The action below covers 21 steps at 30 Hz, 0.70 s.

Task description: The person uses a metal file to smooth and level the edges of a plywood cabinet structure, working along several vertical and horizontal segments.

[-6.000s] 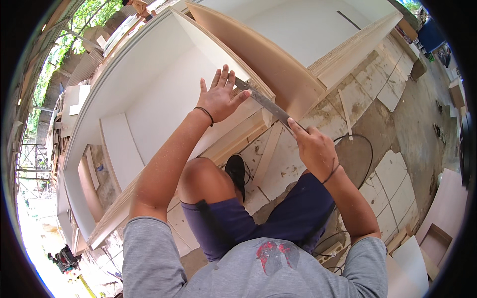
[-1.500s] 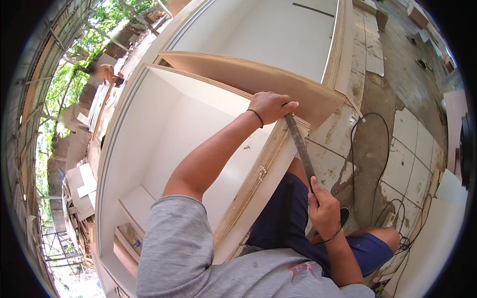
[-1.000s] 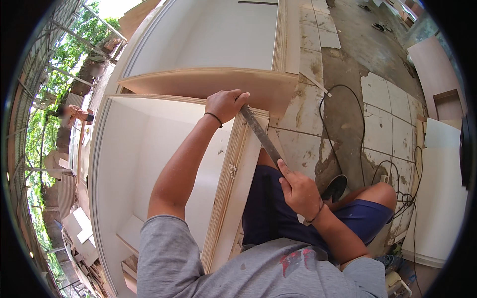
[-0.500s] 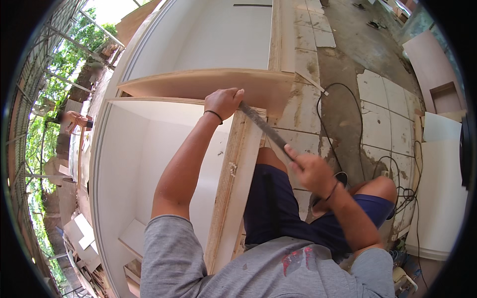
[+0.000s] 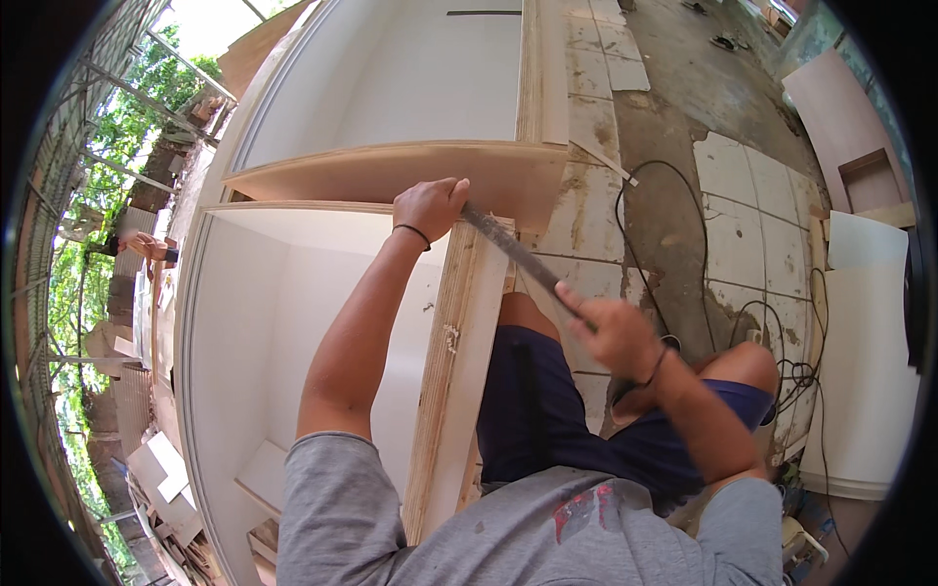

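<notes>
A long, dark flat file (image 5: 520, 254) slants across the corner of a white cabinet's plywood edge (image 5: 447, 342). My left hand (image 5: 428, 207) is closed round its far end, close against the wooden panel (image 5: 498, 176) between the two cabinets. At the near end, my right hand (image 5: 620, 337) grips the file, slightly blurred by motion. Pale shavings cling to the file and to the plywood edge beneath it. The white cabinet (image 5: 322, 293) lies open-side up under my left forearm, and its inside shows white walls.
A second white cabinet (image 5: 430, 88) lies beyond the panel. On the right, a black cable (image 5: 703, 225) loops over worn floor tiles (image 5: 747, 210). Boards (image 5: 865, 371) lean at the far right. Scrap pieces (image 5: 161, 469) lie at the left, where another person's hand (image 5: 147, 246) shows.
The view has shifted slightly. Both hands stay on the file, which keeps nearly the same slant across the plywood corner; any stroke along it is small.
</notes>
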Each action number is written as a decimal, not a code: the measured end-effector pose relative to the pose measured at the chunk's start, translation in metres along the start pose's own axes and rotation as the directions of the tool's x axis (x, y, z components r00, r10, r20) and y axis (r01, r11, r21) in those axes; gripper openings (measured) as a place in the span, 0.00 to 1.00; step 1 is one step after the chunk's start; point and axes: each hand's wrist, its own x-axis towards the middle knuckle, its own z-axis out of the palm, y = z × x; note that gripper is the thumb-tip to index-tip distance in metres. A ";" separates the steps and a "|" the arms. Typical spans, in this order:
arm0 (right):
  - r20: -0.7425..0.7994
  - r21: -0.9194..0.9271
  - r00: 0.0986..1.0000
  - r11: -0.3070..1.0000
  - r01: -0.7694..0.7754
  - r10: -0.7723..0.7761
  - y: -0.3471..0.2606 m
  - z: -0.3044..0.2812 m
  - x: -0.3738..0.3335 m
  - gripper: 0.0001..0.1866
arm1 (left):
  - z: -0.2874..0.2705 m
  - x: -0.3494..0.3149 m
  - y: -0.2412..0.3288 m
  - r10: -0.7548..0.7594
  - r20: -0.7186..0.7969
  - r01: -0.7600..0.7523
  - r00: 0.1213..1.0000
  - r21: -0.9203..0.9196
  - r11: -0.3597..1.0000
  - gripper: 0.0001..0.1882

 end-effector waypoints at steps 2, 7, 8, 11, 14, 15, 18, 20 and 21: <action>-0.053 0.013 0.999 1.000 0.002 -0.001 0.002 0.017 -0.007 0.24 | -0.007 -0.001 0.007 -0.007 0.034 0.007 0.999 -0.013 1.000 0.24; 0.125 0.000 0.987 0.994 -0.105 0.104 0.032 -0.033 0.022 0.25 | -0.006 0.002 0.004 -0.023 0.027 0.024 0.999 -0.036 0.999 0.26; 0.124 0.010 0.992 1.000 -0.021 0.020 0.041 -0.044 0.032 0.25 | -0.005 0.004 0.005 -0.046 0.007 0.047 0.999 -0.032 0.998 0.25; 0.114 0.010 0.987 0.993 0.116 -0.116 0.034 -0.043 0.033 0.25 | -0.012 0.001 0.009 -0.077 0.004 0.078 0.997 -0.053 0.996 0.22; 0.007 0.009 0.999 0.999 0.042 -0.042 -0.006 -0.014 0.001 0.24 | -0.010 -0.020 -0.007 0.108 -0.178 -0.133 0.978 -0.138 0.981 0.21; 0.009 0.001 1.000 1.000 0.012 -0.012 -0.015 -0.005 -0.012 0.24 | -0.002 -0.029 -0.013 0.272 -0.386 -0.353 0.882 -0.158 0.922 0.22; 0.029 0.000 0.997 0.997 -0.076 0.076 -0.029 0.015 -0.040 0.25 | -0.011 -0.075 -0.011 0.383 -0.071 -0.388 0.921 -0.087 0.917 0.27; 0.019 0.003 0.997 0.997 -0.075 0.075 -0.021 0.022 -0.041 0.26 | -0.013 -0.087 -0.007 0.352 0.108 -0.350 0.930 -0.036 0.936 0.33; 0.008 0.000 0.997 0.997 -0.071 0.071 -0.016 0.026 -0.041 0.27 | -0.011 -0.087 -0.005 0.361 0.098 -0.362 0.927 -0.016 0.932 0.35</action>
